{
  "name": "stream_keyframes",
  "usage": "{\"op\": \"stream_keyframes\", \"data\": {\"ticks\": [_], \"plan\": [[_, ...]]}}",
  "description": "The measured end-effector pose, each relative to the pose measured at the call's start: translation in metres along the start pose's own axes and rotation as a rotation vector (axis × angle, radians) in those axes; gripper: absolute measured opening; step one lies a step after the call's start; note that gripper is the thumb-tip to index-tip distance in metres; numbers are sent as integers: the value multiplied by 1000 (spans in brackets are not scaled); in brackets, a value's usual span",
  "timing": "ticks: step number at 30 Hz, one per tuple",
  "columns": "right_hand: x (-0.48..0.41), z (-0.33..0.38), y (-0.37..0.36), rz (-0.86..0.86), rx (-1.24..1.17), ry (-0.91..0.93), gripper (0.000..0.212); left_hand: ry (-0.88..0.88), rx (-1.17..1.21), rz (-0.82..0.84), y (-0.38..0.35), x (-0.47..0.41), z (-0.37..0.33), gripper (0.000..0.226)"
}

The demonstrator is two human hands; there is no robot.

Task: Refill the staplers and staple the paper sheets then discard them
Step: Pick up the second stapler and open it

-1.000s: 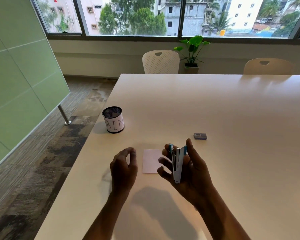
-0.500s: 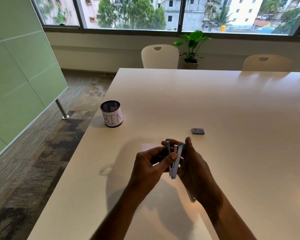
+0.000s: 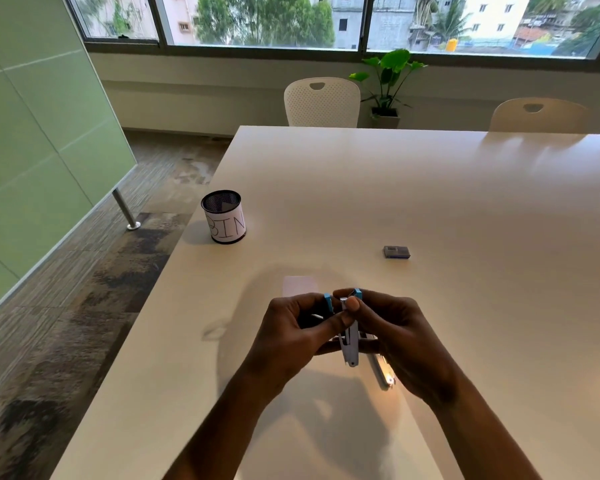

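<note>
A small white and blue stapler [image 3: 350, 344] is held above the table [image 3: 465, 209], swung open with its blue ends pointing away from me. My right hand [image 3: 406, 337] grips it from the right. My left hand [image 3: 291, 337] closes on it from the left, thumb pressed at its top end. A pale paper sheet [image 3: 298, 285] lies flat on the table just beyond my hands, partly hidden by them. A small grey staple box [image 3: 396, 252] rests further right. A black mesh cup labelled BIN [image 3: 223, 216] stands at the table's left edge.
The table's left edge drops to a carpeted floor [image 3: 94, 306]. A green glass partition [image 3: 32, 140] stands at the left. Two white chairs [image 3: 321, 102] and a potted plant [image 3: 387, 84] are beyond the far edge, under the windows.
My left hand has moved right from beside the paper and closed on the stapler held in my right hand. The paper is now mostly covered by my hands.
</note>
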State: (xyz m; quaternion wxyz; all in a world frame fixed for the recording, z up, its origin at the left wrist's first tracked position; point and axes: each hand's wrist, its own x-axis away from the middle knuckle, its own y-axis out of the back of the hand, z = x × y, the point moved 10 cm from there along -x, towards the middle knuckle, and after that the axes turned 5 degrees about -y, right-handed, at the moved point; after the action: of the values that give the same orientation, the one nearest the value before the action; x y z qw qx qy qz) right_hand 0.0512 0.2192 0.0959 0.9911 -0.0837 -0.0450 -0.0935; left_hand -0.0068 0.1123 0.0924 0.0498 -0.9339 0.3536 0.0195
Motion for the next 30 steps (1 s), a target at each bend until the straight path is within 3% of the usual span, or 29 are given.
{"op": "stream_keyframes", "data": {"ticks": [6,9,21,30], "plan": [[5,1,-1,-34,-63,106,24,15,6,-61,9,8,2,25],[7,-3,6,-79,-179,101,29,48,127,-188,34,10,3,19],[13,8,7,-185,-98,298,23,8,445,-372,64,12,15,22],[19,-23,8,-244,-184,185,26,-16,733,-427,64,9,27,25]]}}
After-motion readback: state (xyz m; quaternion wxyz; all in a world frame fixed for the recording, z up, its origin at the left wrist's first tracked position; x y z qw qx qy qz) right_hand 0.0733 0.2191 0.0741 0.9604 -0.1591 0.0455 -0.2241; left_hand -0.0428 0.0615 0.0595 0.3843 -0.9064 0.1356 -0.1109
